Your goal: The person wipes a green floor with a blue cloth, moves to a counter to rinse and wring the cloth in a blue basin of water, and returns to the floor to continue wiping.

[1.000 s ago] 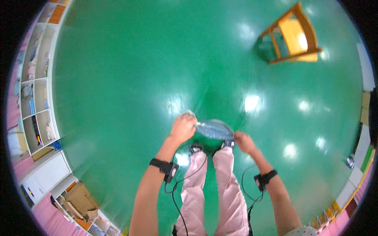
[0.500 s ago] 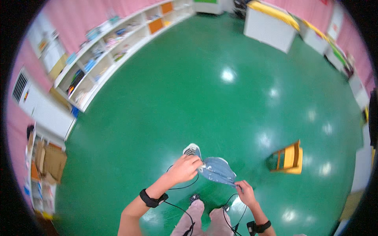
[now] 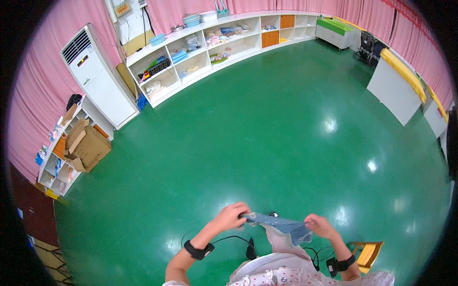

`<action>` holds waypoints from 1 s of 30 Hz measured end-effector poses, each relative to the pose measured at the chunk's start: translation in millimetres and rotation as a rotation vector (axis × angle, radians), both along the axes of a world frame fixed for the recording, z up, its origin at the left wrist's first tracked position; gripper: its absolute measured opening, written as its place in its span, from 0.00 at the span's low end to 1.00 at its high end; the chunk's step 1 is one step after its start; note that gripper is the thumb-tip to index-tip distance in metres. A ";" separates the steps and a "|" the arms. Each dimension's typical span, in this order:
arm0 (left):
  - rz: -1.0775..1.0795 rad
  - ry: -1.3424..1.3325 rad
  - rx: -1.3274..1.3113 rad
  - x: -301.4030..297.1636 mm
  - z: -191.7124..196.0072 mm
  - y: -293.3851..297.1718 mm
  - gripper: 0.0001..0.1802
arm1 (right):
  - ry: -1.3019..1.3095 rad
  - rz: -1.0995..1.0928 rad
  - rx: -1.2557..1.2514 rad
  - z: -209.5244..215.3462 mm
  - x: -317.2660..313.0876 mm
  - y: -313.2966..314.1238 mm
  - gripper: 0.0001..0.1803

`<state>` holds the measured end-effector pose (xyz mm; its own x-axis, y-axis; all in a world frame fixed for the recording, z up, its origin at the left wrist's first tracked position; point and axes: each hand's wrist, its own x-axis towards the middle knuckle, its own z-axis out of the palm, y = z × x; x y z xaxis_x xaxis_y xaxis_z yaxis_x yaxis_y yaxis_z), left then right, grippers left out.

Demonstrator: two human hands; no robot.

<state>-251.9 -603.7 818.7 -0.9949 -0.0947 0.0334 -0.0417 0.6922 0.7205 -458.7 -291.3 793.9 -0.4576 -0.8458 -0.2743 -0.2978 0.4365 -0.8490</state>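
Observation:
A small blue denim garment (image 3: 276, 222) with pale specks and some white at its edges is stretched between my hands, in front of my body. Its exact kind cannot be made out. My left hand (image 3: 231, 217) is closed on its left end, fingers curled over the edge. At the other end, my right hand (image 3: 320, 225) pinches the upper corner, and the fabric droops below and beside the fingers. Each wrist wears a black strap with a small device, and thin black cables hang near my arms.
A yellow wooden chair (image 3: 369, 255) stands on the green floor (image 3: 229, 143) beside my right forearm. Along the far left wall are a long white shelf (image 3: 209, 61), a tall white air conditioner (image 3: 102, 78) and a cardboard box (image 3: 93, 148). A white counter (image 3: 393, 90) with yellow covering stands far right.
My view has swung up and left. The garment, earlier hanging bunched and showing its broad side, is now drawn out flatter between my hands. Both hands still hold it.

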 end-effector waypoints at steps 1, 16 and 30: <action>0.014 0.001 0.008 -8.5 3.1 -17.8 0.11 | 0.077 0.087 0.004 8.8 -17.7 -26.0 0.08; 0.787 -0.094 -0.088 -86.9 89.9 -288.2 0.18 | 0.133 0.762 -0.194 32.4 -209.5 -490.7 0.07; 0.710 0.128 0.121 -312.1 75.3 -680.8 0.16 | 0.096 0.264 0.080 10.1 -390.9 -858.8 0.08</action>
<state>-564.0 -1284.6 894.0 -0.6811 -0.7261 0.0938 -0.3613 0.4448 0.8195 -849.6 -1150.1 803.9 -0.2514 -0.9165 -0.3113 -0.4872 0.3977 -0.7775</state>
